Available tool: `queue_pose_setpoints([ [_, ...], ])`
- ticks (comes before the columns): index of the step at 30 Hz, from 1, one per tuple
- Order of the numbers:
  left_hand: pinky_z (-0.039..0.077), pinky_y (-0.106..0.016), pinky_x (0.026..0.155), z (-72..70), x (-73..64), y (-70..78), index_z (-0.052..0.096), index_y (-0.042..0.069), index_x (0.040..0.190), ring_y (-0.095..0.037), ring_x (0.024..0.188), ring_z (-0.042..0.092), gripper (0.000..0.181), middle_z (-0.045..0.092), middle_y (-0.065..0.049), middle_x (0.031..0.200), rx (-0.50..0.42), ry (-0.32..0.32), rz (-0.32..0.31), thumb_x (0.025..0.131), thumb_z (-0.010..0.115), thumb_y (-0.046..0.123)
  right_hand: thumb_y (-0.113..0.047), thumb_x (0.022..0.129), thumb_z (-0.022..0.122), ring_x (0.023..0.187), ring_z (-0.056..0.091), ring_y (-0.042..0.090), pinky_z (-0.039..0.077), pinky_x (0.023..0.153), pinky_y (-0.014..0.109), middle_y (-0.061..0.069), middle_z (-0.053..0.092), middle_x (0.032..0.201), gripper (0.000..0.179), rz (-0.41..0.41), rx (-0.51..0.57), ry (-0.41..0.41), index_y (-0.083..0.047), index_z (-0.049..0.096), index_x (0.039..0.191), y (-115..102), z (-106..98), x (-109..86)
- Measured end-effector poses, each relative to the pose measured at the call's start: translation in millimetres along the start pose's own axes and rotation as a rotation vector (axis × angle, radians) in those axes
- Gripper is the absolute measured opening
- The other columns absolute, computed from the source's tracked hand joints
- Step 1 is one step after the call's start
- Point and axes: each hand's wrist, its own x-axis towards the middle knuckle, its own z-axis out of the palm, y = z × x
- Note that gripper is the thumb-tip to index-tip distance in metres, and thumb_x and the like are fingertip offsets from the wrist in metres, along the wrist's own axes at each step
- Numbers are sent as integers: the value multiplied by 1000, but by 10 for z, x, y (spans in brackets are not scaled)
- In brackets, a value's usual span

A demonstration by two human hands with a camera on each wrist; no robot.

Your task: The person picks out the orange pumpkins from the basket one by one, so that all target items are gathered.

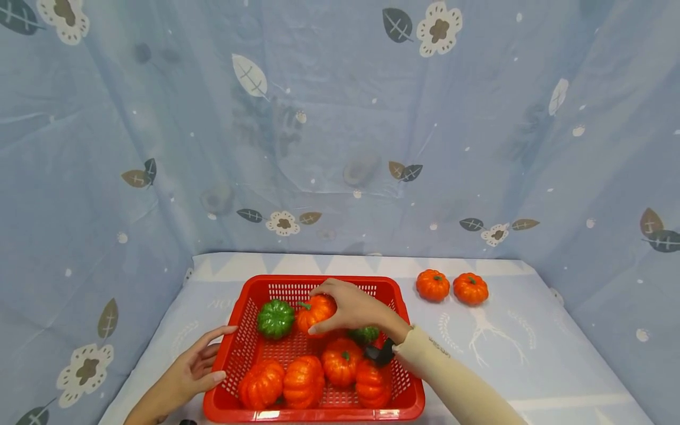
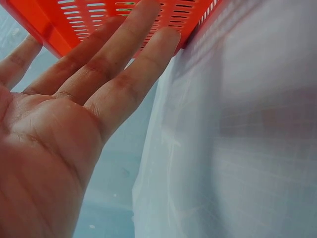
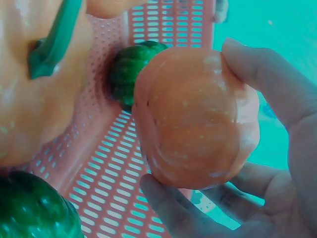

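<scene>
Over the inside of a red plastic basket (image 1: 313, 415), my right hand (image 1: 355, 304) holds a small orange pumpkin (image 1: 313, 313) between thumb and fingers. The right wrist view shows the thumb on one side of this pumpkin (image 3: 195, 119) and fingertips on the other. My left hand (image 1: 192, 365) is at the basket's left side, its fairly straight fingers touching the red wall (image 2: 79, 27). Inside the basket sit a green pumpkin (image 1: 275, 319), a second green one (image 1: 364, 335) partly hidden by the right arm, and several orange pumpkins (image 1: 304, 382) along the near side.
Two orange pumpkins (image 1: 432, 285) stand side by side on the patterned white-blue tablecloth (image 1: 494, 348), right of the basket. A blue curtain (image 1: 340, 147) with leaf and flower prints hangs behind the table and at both sides.
</scene>
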Motion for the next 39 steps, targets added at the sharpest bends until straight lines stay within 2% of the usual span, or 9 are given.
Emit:
queue_pose_setpoints([
  [9,60,-41,87,-40,-11,-12,31,11,157,-9,116,64,68,41,-39,148,17,-24,18,98,65,6,-55,80,84,106,58,9,54,89,28,-6,56,130,75,-30,61,75,-17,60,140,34,-110,-112],
  [12,60,-41,87,-53,5,-3,31,10,156,-9,116,64,68,41,-39,147,29,-32,24,98,66,5,-53,80,84,109,58,10,54,91,29,-8,55,133,74,-28,79,113,-19,59,141,58,-161,-162],
  [17,60,-39,88,-50,25,32,31,11,156,-12,118,64,69,42,-37,147,43,-26,-4,98,67,7,-55,80,84,113,57,10,54,92,32,-11,54,138,74,-18,87,176,-23,59,142,119,-238,-258],
  [21,59,-38,90,-62,37,76,29,9,157,-19,122,62,71,42,-37,148,49,-56,-10,98,68,9,-56,79,84,110,58,10,55,88,33,-12,55,136,70,-7,96,219,-29,59,140,187,-278,-353],
  [26,58,-36,93,-97,47,120,24,4,157,-12,122,61,72,37,-40,150,28,-133,21,98,66,6,-54,81,84,110,59,12,57,87,33,-11,55,137,70,8,117,247,-32,57,141,292,-346,-471],
  [29,58,-36,93,-109,40,135,21,1,157,-9,121,61,73,36,-41,149,17,-163,37,99,65,4,-53,80,85,114,58,14,56,90,36,-10,55,137,70,25,125,264,-32,56,141,345,-404,-537],
  [35,58,-36,94,-109,30,136,21,2,157,-11,121,61,73,37,-41,149,4,-166,40,99,65,4,-52,79,87,120,56,17,51,102,44,-10,56,137,71,31,158,313,-30,58,140,416,-522,-655],
  [39,58,-36,94,-109,32,124,22,2,157,-13,122,62,73,37,-41,148,2,-163,49,98,66,4,-45,79,89,118,57,18,53,101,45,-6,55,139,70,9,200,342,-28,57,140,469,-573,-715],
])
